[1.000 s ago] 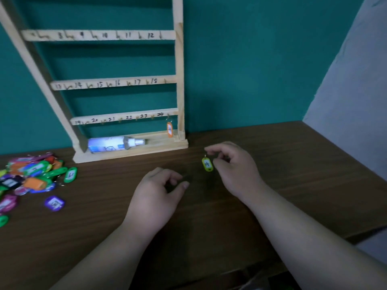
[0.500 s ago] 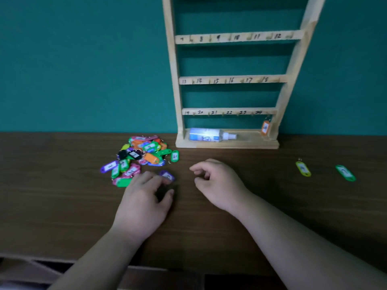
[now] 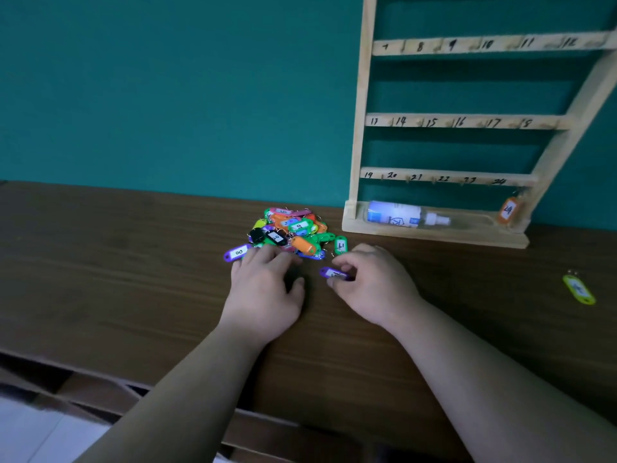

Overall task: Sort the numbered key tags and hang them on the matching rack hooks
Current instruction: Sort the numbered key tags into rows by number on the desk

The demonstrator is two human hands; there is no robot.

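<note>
A pile of coloured key tags lies on the brown table, left of the wooden rack with numbered hook rails. My right hand pinches a purple tag just below the pile. My left hand rests flat on the table with its fingertips at the pile's near edge, beside a purple tag marked 8. A green tag marked 19 lies at the pile's right. An orange tag marked 24 hangs on the rack's bottom right hook.
A yellow tag lies alone on the table at the far right. A clear spray bottle lies in the rack's base tray. The teal wall stands behind. The table's near edge runs below my forearms.
My right hand let go of the yellow tag on the right, moved left to the pile and now pinches a purple tag. My left hand slid up to the pile. The view swung left.
</note>
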